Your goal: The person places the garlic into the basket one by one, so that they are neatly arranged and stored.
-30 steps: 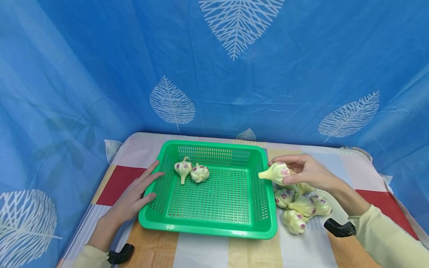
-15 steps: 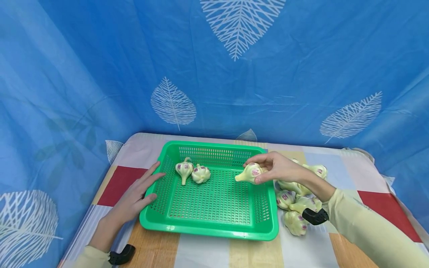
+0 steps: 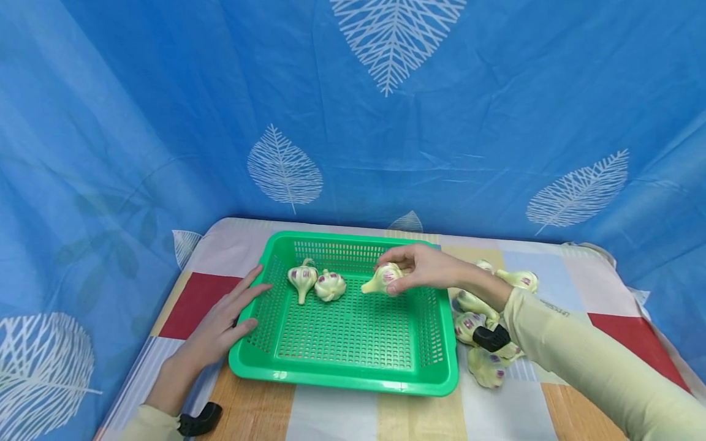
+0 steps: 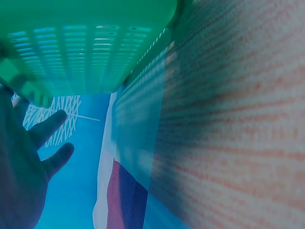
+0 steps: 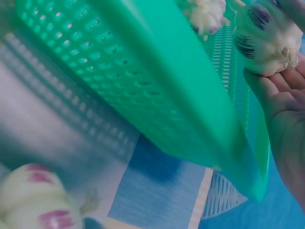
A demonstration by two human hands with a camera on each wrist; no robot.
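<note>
Over the green perforated plastic basket (image 3: 342, 381), 1 cream, purple-streaked garlic bulb (image 3: 380, 279) is held.
It is pinched between the fingers of the right hand (image 3: 423, 267); those of the left hand (image 3: 220, 323) are spread at the basket's left edge.

The basket (image 3: 343, 385) (left of the garlic pile (image 3: 467, 325)) contains two bulbs (image 3: 330, 286).

Curtained-off nook, blue leaf-print curtains (image 3: 353, 128), colour-block patterned tablecloth (image 3: 421, 416)
</note>
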